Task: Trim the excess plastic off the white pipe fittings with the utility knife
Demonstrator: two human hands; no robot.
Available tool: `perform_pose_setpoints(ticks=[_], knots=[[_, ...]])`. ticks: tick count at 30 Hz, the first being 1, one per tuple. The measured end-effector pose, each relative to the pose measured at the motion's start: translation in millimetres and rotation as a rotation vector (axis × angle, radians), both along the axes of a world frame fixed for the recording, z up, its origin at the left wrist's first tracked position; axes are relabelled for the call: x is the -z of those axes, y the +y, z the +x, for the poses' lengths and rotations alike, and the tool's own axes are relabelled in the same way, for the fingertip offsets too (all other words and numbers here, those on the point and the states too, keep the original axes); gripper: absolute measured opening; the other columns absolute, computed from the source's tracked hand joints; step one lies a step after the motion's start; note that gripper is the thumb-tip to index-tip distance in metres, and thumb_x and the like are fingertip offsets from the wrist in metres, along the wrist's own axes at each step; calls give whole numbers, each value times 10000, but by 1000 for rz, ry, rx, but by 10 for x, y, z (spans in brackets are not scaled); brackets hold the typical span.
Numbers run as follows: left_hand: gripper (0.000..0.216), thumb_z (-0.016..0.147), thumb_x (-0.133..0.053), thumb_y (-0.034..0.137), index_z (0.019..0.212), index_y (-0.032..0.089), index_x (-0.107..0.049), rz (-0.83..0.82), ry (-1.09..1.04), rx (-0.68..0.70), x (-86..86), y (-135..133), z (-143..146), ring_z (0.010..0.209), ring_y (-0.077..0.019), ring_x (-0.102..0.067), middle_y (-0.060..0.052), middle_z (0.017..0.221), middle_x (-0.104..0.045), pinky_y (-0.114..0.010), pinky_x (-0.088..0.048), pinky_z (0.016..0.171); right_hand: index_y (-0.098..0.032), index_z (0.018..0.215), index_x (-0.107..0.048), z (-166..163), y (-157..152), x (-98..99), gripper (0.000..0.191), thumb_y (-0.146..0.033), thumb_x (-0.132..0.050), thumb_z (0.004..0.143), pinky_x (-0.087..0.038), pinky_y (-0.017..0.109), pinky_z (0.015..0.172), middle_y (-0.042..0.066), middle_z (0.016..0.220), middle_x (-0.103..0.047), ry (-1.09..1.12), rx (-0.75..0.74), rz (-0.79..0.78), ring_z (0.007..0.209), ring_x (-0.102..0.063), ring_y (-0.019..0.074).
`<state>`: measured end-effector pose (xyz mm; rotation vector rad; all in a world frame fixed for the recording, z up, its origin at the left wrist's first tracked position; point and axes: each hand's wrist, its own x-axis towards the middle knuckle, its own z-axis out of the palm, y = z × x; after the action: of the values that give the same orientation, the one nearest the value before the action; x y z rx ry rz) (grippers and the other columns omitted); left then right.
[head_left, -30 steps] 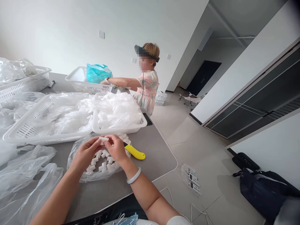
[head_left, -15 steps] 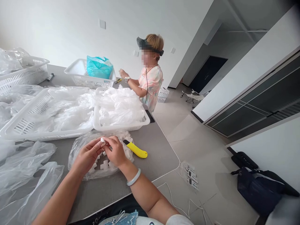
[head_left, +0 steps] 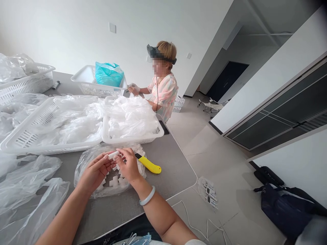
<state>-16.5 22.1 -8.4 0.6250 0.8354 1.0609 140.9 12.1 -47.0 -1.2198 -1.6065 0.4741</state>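
Note:
My left hand (head_left: 94,172) and my right hand (head_left: 129,165) meet above an open clear plastic bag (head_left: 84,163) of several small white pieces (head_left: 112,179) on the grey table (head_left: 168,166). Both hands pinch one small white cylindrical piece (head_left: 113,155) between their fingertips, the left at its near end, the right at its far end. A pale bangle sits on my right wrist. A yellow utility knife (head_left: 149,164) lies on the table just right of my right hand.
White baskets (head_left: 133,139) stuffed with clear plastic bags stand behind the open bag, and loose bags (head_left: 22,190) lie at left. A person in a headset (head_left: 163,85) works at the table's far end beside a basket with a teal bag (head_left: 108,73). Dark bags (head_left: 283,200) lie on the floor.
The white piece has turned in my fingers and now lies sideways between both hands. The person at the far end has lowered their hands to the table.

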Motion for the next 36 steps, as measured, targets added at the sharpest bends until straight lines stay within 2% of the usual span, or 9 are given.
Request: perform_pose_setpoints(ticks=[3,8,12,18,22,26,36], knots=[[471,598,-1019,450,952,186,-858,36,22,-8,12,-9,24,867,-269,-769,-121,1009,-832,-290,-675,735,-204,1326,-728,-15,-15,-12,402,-455,-645,1023,-642,340,890,131,1168,-709,-44,9,42,1069,-689,231],[399,603,-1016,401,901,194,-850,63,38,-51,47,-5,31,757,-220,-732,-82,899,-812,-269,-656,672,-253,1334,-721,-40,-49,-25,370,-433,-655,1018,-635,355,918,114,1165,-694,-77,-2,96,1127,-664,242],[378,625,-1009,361,911,187,-834,38,-11,-22,44,-5,18,708,-194,-711,-78,882,-797,-247,-635,615,-225,1364,-695,-56,-70,-30,412,-462,-614,1037,-641,343,886,132,1209,-674,-11,-32,145,1154,-656,244],[335,669,-995,323,894,156,-811,58,-65,36,15,-26,30,650,-151,-656,-59,823,-752,-214,-593,562,-259,1296,-726,-72,-108,-102,334,-441,-624,1034,-628,333,915,98,1156,-687,-60,-33,125,1137,-650,228],[304,715,-961,298,936,153,-810,74,-55,26,21,-46,44,677,-155,-665,-63,865,-757,-221,-601,594,-247,1276,-740,-70,-128,-131,317,-416,-633,1030,-601,354,978,97,1139,-687,-101,-21,136,1118,-645,228],[360,673,-983,339,944,168,-819,52,-22,1,41,-53,56,716,-187,-700,-72,878,-777,-248,-629,638,-239,1254,-747,-67,-137,-144,300,-402,-642,1025,-582,397,1027,106,1143,-693,-120,-22,129,1126,-639,244],[335,692,-964,342,939,181,-804,52,36,5,30,-43,40,687,-188,-693,-52,820,-751,-265,-630,651,-267,1268,-744,-64,-149,-148,299,-408,-660,1018,-587,383,1021,97,1154,-682,-118,-16,86,1124,-646,243]])
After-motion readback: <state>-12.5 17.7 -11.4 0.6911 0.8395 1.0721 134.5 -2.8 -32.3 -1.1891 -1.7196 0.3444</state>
